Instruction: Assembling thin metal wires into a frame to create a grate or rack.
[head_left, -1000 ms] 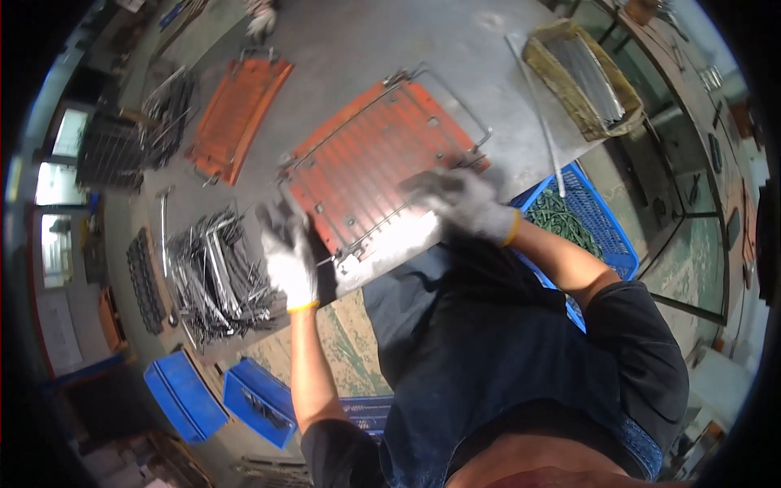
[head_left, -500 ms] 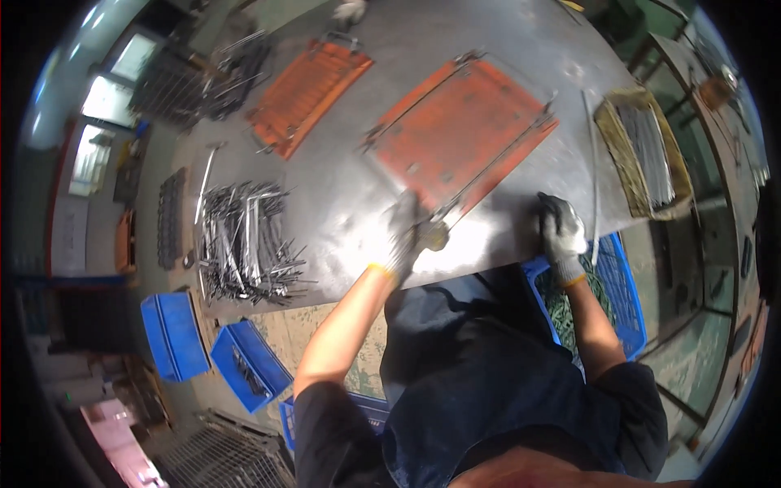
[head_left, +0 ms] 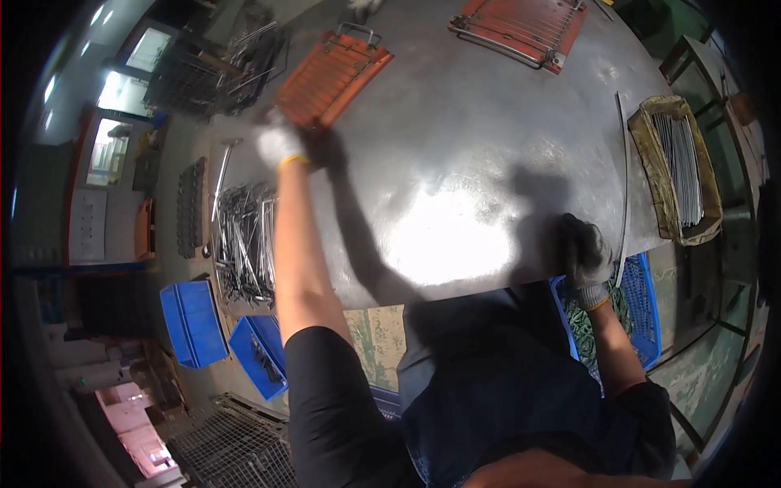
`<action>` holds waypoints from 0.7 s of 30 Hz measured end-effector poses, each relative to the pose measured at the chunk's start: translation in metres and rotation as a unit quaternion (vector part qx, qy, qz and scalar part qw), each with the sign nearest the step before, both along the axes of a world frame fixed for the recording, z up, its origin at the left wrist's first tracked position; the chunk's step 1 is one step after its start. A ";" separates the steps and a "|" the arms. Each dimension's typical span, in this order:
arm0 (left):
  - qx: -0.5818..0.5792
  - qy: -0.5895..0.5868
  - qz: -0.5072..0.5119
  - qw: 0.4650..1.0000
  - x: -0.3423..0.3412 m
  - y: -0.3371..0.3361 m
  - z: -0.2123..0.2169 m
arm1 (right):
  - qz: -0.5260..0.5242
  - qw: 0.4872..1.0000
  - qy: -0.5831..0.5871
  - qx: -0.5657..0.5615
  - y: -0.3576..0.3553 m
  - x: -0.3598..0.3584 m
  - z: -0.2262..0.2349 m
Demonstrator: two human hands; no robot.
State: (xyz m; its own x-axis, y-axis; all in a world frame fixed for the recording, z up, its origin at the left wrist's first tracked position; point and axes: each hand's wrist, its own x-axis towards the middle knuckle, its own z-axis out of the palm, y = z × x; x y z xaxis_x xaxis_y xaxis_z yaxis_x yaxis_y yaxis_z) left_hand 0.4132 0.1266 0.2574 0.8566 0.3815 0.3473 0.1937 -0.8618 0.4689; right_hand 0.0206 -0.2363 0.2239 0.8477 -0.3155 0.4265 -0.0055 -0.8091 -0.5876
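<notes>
My left hand (head_left: 278, 143), in a white glove, is stretched far out over the grey metal table (head_left: 455, 163). Its fingers close on the near corner of an orange wire rack (head_left: 332, 75) lying at the table's far left. My right hand (head_left: 587, 254), in a darker glove, rests on the table's near edge and holds nothing. A second orange rack (head_left: 521, 24) lies at the far side, out of reach of both hands. A long thin metal rod (head_left: 622, 183) lies just right of my right hand.
A heap of bent metal rods (head_left: 244, 240) covers the table's left end. A brown tray of straight rods (head_left: 679, 167) sits at the right end. Blue crates (head_left: 194, 323) stand on the floor at left, a blue basket (head_left: 643, 305) at right, and wire cages (head_left: 215, 61) at far left.
The orange rack that both hands held near the front edge now lies at the far side. My left arm has stretched out to the other rack at the left; my right hand stays on the edge.
</notes>
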 end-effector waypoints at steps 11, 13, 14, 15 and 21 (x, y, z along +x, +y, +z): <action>-0.703 0.044 -0.020 0.709 0.032 0.084 -0.052 | 0.049 0.998 0.020 -0.027 0.015 -0.021 0.019; -0.711 0.053 -0.256 0.653 0.038 0.111 -0.102 | 0.072 0.997 0.018 -0.032 0.017 -0.015 0.020; -0.692 0.048 -0.365 0.621 0.040 0.130 -0.118 | 0.095 0.995 0.012 -0.036 0.017 -0.008 0.019; -0.658 0.045 -0.472 0.586 0.036 0.174 -0.121 | 0.122 0.992 -0.001 -0.027 0.017 -0.002 0.017; -0.689 0.196 -0.236 0.657 -0.067 -0.029 -0.095 | 0.080 0.996 0.010 -0.031 -0.004 0.000 -0.002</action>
State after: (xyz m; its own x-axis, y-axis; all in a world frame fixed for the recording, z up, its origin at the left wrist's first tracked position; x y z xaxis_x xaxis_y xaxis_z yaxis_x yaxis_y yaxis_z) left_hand 0.3460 0.0972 0.1625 0.9130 -0.2371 -0.3319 0.3961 0.3216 0.8600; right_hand 0.0202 -0.2406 0.2222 0.8933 -0.1497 0.4237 0.1146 -0.8359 -0.5368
